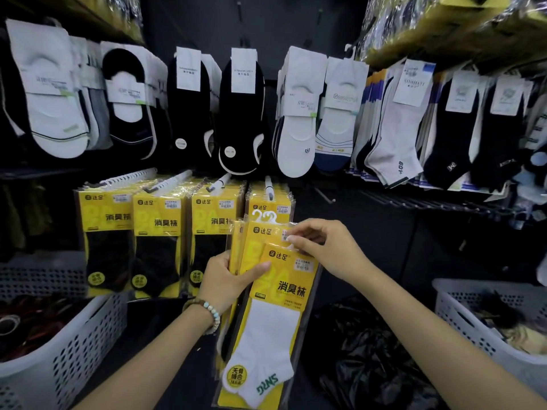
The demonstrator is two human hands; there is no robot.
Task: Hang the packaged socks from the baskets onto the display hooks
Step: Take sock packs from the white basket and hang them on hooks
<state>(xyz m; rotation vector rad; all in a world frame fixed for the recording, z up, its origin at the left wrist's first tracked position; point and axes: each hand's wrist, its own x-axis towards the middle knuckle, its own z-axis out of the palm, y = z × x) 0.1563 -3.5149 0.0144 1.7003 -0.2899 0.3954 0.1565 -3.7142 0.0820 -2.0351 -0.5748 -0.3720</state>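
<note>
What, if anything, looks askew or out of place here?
The held stack of yellow sock packs is fanned unevenly, the front white-sock pack sitting lower than those behind. The left hand grips the stack; the right hand pinches a pack's top. Hung black-sock packs hang straight.

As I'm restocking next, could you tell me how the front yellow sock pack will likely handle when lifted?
The front sock pack probably stays fairly flat: a yellow card insert backs it. Its glossy clear wrapper looks slippery, so packs may slide apart in the left hand. It seems light; the right hand pinches its top with fingertips alone.
</note>
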